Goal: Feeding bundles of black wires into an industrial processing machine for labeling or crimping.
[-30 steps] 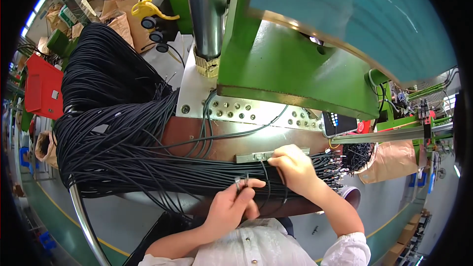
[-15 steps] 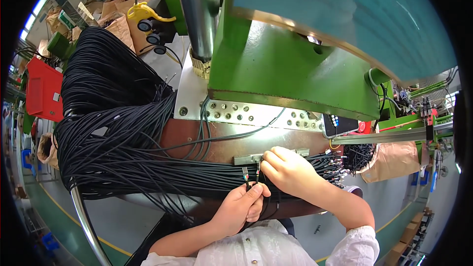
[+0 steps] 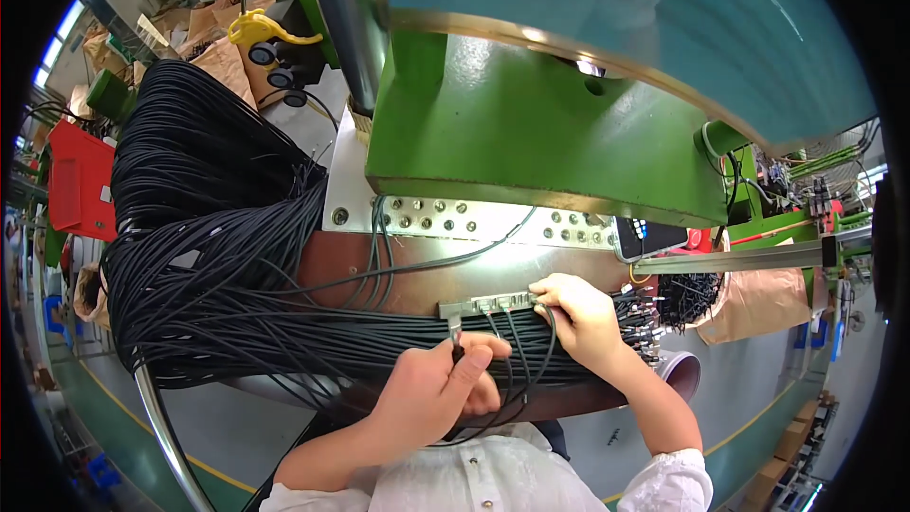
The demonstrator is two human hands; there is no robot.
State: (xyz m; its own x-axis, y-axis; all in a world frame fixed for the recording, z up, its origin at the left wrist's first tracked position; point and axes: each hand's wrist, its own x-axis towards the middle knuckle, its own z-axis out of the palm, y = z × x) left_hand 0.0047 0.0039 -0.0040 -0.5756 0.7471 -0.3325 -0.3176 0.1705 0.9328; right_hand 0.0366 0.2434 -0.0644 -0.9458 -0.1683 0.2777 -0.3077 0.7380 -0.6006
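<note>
Now, left hand (image 3: 438,391) closed w/ thumb & fingers pinching a black cable end (image 3: 456,349) just below the grey metal bar (image 3: 488,303), right hand (image 3: 580,317) curled on the bar's right end, big black cable bundle (image 3: 218,265) lying across the brown table (image 3: 417,265), green machine (image 3: 540,133) behind.

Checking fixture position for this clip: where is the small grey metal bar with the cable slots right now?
In the head view, the grey metal bar lies just right of centre on the brown worktop, its right end under the right hand, above the left hand.
</note>
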